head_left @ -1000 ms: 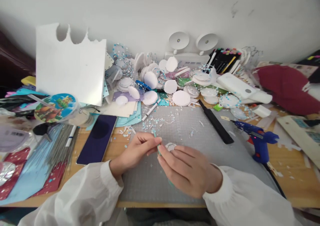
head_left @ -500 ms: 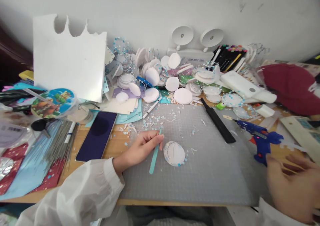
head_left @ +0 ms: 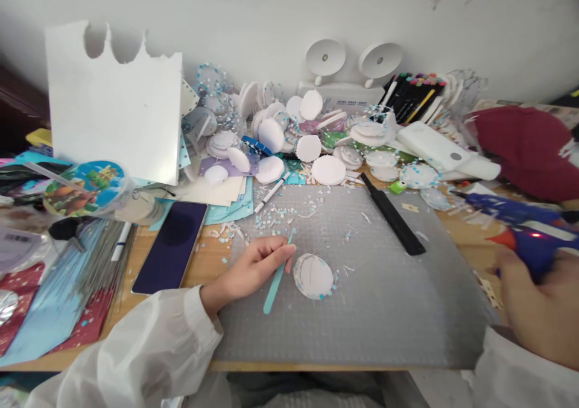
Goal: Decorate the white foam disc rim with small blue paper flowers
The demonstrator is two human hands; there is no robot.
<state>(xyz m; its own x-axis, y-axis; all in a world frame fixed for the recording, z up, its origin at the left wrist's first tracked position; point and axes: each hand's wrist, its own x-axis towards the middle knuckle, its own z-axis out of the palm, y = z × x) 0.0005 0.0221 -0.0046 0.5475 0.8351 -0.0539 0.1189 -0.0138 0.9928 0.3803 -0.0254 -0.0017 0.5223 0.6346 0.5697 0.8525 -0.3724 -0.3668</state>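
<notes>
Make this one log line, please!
Left hand: pinching flat teal stick; right hand: holding blue pistol-shaped glue gun; grey gridded mat: round white blue-specked disc

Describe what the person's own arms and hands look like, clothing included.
Both arms are in loose, plain white sleeves. The left sleeve is full and wrinkled, drawn in to a narrower cuff at the wrist; less of the right sleeve shows. The left hand and the right hand wear no gloves. The right one is blurred, so finer detail is unclear.
</notes>
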